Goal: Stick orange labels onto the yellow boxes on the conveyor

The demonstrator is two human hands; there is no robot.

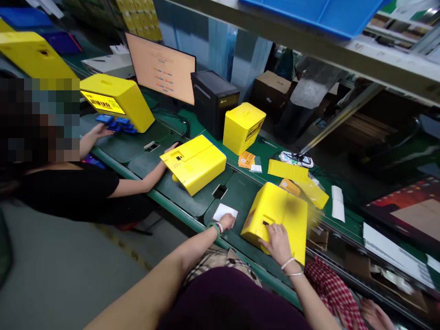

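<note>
My left hand (227,222), fingers curled, is closed at the near right corner of a white card (220,211) on the green work surface. A yellow box-shaped case (288,213) lies to its right. On top of that case rests my right hand (279,243), its fingers stretched out and apart, one fingertip beside the small black socket (265,223). The right hand grips nothing that I can see. To the left, a similar yellow case (197,160) lies by a co-worker's arm, beyond both of my hands.
A green conveyor (182,195) runs along the bench. Beyond it stand an upright yellow case (242,128), a black computer tower (213,103) and a monitor (161,66). Orange cards (246,159) and yellow sheets (288,170) lie behind. A co-worker (68,185) sits left; a blue bin (309,13) is overhead.
</note>
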